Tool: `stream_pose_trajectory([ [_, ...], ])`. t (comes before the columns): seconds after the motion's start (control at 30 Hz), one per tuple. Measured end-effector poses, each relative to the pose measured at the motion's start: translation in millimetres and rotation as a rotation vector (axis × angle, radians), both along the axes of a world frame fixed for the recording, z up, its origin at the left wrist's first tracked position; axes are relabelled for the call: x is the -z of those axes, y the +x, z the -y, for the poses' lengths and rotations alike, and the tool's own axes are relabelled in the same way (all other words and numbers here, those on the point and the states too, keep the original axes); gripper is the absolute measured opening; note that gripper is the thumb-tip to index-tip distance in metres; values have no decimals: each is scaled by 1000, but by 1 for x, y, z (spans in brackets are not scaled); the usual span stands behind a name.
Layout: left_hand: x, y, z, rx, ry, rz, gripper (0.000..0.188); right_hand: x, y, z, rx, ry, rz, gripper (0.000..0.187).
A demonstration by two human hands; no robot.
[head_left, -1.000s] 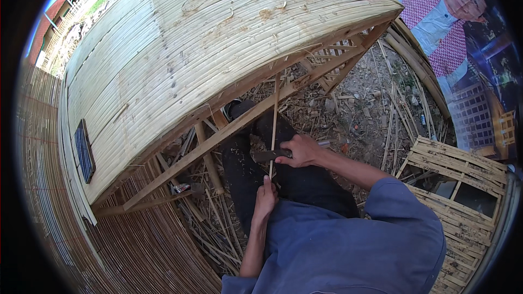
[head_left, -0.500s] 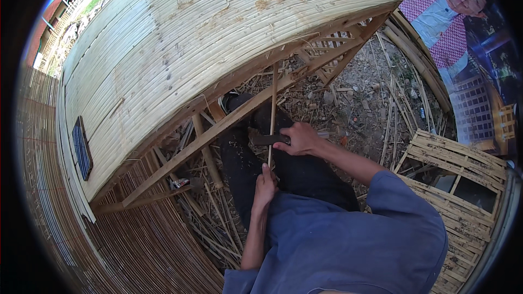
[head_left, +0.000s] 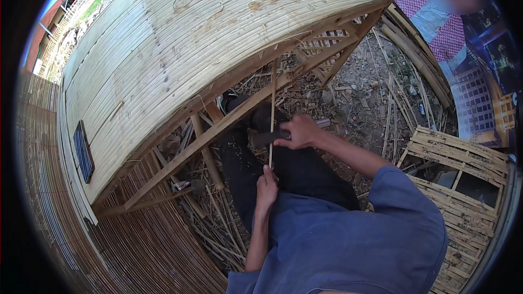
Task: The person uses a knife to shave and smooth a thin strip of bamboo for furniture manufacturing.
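A thin bamboo strip [head_left: 273, 95] stands lengthwise in front of me, its far end near the underside of the bamboo-topped table. My left hand [head_left: 266, 189] grips its near end close to my waist, thumb along the strip. In my right hand [head_left: 300, 132] is a knife with a broad dark blade [head_left: 265, 139], lying crosswise against the strip above my lap. The knife's pale handle end [head_left: 323, 123] sticks out behind my right fist. My closed fingers hide the rest of the handle.
The slatted bamboo table [head_left: 180, 49] bears curled shavings and a phone-like dark slab [head_left: 83, 151]. Its wooden brace [head_left: 204, 139] slants across before me. Bamboo scraps [head_left: 389, 92] litter the ground. A split-bamboo panel [head_left: 452, 212] lies right; a printed banner [head_left: 471, 87] hangs beyond.
My right hand has shifted slightly up and the knife has tilted, its handle end rising. My left hand stays at the strip's near end. The whole view has moved a little.
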State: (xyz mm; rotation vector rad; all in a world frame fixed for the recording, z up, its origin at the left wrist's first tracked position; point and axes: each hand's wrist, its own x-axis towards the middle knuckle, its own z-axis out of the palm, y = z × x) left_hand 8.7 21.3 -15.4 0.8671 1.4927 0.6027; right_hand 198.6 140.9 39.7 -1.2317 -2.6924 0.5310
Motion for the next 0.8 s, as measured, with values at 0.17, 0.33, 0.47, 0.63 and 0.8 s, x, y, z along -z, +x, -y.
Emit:
stream_pose_trajectory([
  [0.17, -5, 6, -1, 26, -34, -14, 57, -7, -5, 10, 214, -140, -39, 68],
  [0.33, 12, 5, 18, -84, 410, -122, 55, -7, -4, 9, -50, -44, 27, 69],
  [0.47, -20, 10, 14, -8, 8, 129, 48, 5, 12, -36, 552, -265, -165, 73],
  [0.63, -7, 1, 25, -32, 35, 102, 49, -17, -20, 30, -58, -196, 44, 73],
  [0.8, -21, 0, 47, 30, 8, 112, 50, -9, 14, -12, 301, -90, -79, 74],
])
